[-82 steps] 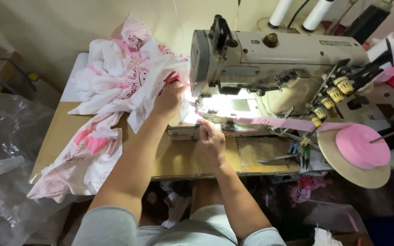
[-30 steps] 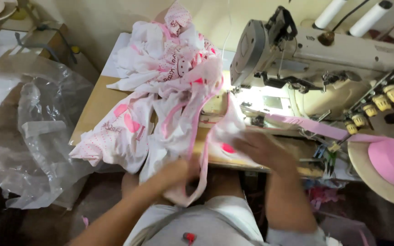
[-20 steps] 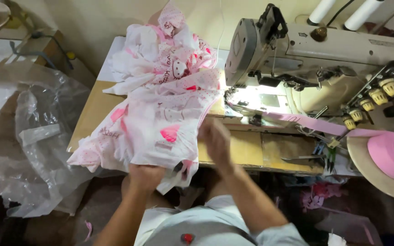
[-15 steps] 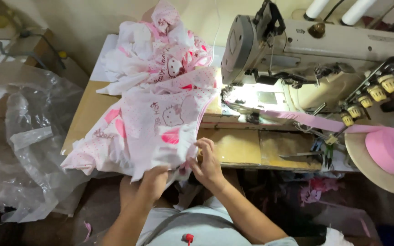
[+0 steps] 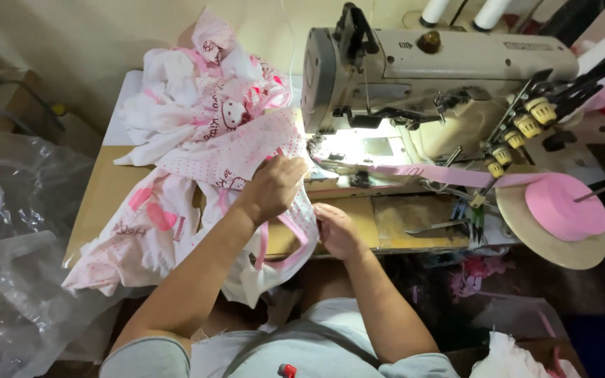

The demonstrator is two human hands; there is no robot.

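A white and pink printed garment (image 5: 246, 150) lies across the wooden table (image 5: 103, 196), just left of the sewing machine (image 5: 414, 77). My left hand (image 5: 274, 185) grips a fold of this garment near the lit needle area (image 5: 358, 150). My right hand (image 5: 334, 231) pinches the garment's lower edge with its pink trim (image 5: 281, 245) at the table's front edge. A pile of similar pink and white pieces (image 5: 204, 98) sits behind the garment.
A pink tape (image 5: 442, 175) runs from a pink roll on a round disc (image 5: 561, 217) into the machine. Two white thread cones (image 5: 463, 12) stand behind it. Clear plastic sheeting (image 5: 15, 238) lies at the left. Scissors (image 5: 442, 225) rest on the table.
My hands lifted and turned the garment from my lap up onto the table toward the machine. My left hand moved forward to the needle area; my right hand stays at the front edge.
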